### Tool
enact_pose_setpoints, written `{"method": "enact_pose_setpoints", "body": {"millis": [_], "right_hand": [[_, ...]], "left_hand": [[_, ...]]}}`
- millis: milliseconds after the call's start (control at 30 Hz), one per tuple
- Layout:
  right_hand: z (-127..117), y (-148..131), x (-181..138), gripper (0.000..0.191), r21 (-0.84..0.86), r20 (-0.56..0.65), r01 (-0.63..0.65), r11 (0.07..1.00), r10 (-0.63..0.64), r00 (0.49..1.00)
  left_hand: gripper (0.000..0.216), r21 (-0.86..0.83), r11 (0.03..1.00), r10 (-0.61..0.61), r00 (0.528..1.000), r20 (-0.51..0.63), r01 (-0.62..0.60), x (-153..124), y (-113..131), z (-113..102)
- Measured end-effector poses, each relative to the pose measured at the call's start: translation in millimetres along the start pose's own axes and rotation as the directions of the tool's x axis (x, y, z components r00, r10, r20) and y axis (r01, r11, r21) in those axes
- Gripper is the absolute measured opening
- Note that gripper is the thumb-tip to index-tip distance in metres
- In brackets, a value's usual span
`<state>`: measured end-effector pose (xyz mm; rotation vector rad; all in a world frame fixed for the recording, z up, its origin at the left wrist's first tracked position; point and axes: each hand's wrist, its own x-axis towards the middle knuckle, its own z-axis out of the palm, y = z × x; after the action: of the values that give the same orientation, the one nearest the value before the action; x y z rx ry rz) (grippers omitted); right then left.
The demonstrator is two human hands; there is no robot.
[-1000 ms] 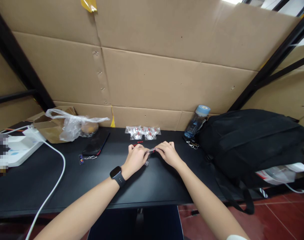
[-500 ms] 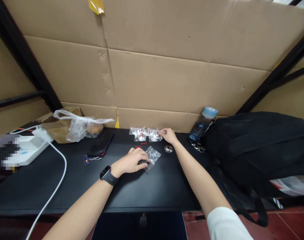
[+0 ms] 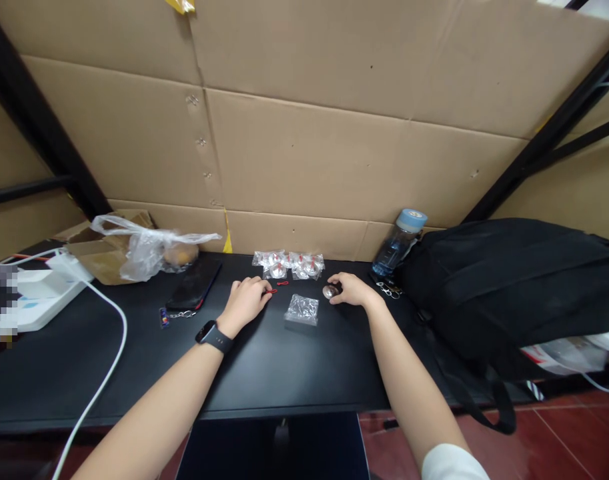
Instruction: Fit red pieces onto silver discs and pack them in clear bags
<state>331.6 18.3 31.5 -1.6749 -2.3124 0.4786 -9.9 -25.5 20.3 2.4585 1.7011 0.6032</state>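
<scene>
My left hand (image 3: 245, 301), with a dark watch on its wrist, has its thumb and fingertips together on a small red cord loop (image 3: 271, 291) on the black table. Another red cord loop (image 3: 283, 283) lies just beyond it. My right hand (image 3: 353, 292) curls thumb and fingers around the edge of a shiny round metal disc (image 3: 329, 291) at the table's surface. Between the hands lies a clear plastic bag (image 3: 303, 309), with nothing visible inside it. Several bagged round pieces with red cords (image 3: 289, 263) are grouped by the cardboard wall.
Left are a dark phone-like case (image 3: 194, 285) with a keychain, a knotted plastic bag (image 3: 147, 252), a cardboard box (image 3: 101, 257) and a white power strip (image 3: 49, 300). A blue-lidded bottle (image 3: 398, 243) and a black backpack (image 3: 504, 293) stand right. Cardboard (image 3: 304, 153) closes the back.
My left hand has left the clear bag and moved to the red cord loop. My right hand has come back from the bagged pieces to the metal disc. The view has shifted slightly.
</scene>
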Motion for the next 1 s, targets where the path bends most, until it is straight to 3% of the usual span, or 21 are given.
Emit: {"method": "enact_pose_setpoints", "body": {"millis": [167,433,633,733,867,933,1000], "right_hand": [[3.9,-10.7,-7.7,0.041,-0.009,-0.082,-0.029,1.000,0.028,0.996],[-1.3,-23.8,-15.0,0.054,-0.108,-0.183,-0.058,0.992,0.037,0.982],[-2.8,-37.0,-14.3,0.044,0.158,-0.299,0.143,0.977,-0.091,0.950],[2.5,-53.8,-16.0,0.043,0.292,-0.386,0.252,0.922,-0.128,0.914],[16.2,-84.5,-18.9,0.043,0.406,-0.455,0.343,0.847,-0.139,0.880],[23.4,-99.5,-20.0,0.042,0.440,-0.489,0.378,0.814,-0.135,0.861],[29.1,-111.2,-20.7,0.040,0.462,-0.512,0.388,0.798,-0.118,0.851]], "left_hand": [[0.013,-0.020,1.000,-0.001,1.000,-0.029,0.000,0.8,6.9,3.1],[0.014,-0.078,0.997,0.022,0.999,-0.045,-0.025,3.9,8.1,3.9],[0.019,-0.068,0.997,0.040,0.999,-0.004,-0.040,3.8,15.1,4.7],[0.020,-0.197,0.980,-0.001,1.000,-0.029,-0.005,5.9,20.8,7.0],[0.024,-0.606,0.795,-0.051,0.996,-0.073,-0.004,9.6,31.6,10.9],[0.028,-0.724,0.689,-0.059,0.992,-0.109,-0.039,9.9,38.5,11.5],[0.028,-0.765,0.641,-0.066,0.988,-0.138,-0.064,8.9,45.0,10.7]]}}
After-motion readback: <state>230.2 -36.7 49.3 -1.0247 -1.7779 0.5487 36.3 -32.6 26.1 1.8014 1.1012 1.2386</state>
